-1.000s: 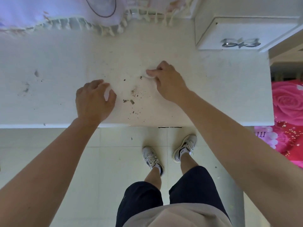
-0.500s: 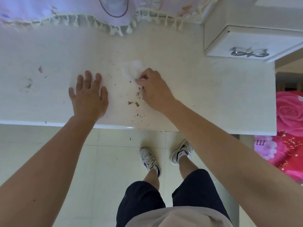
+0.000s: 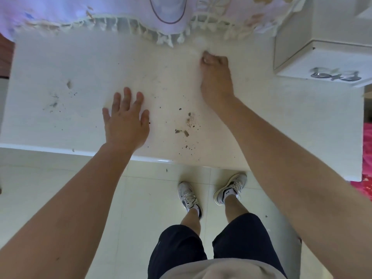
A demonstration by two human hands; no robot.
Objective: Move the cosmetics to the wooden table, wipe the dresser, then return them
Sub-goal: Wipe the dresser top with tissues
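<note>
Right now my right grip [image 3: 216,77] is curled on a blurred white tissue [image 3: 198,47] at one o'clock on the bench [image 3: 80,67]; my left grip [image 3: 125,121] lies flat, fingers spread, at eight. Light, soft and easily torn, the tissue is best held bunched in a wad, I'd judge.

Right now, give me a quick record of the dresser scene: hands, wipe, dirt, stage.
surface: white dresser top, no cosmetics in view
left hand: flat on the dresser top, fingers spread
right hand: near the back edge, fingers curled on a white wipe, which is blurred
dirt: dark crumbs between the hands; grey smudges to the left
back: fringed cloth hangs over the rear edge
right: drawer box with a metal handle
stage: wiping; crumbs not yet cleared
</note>
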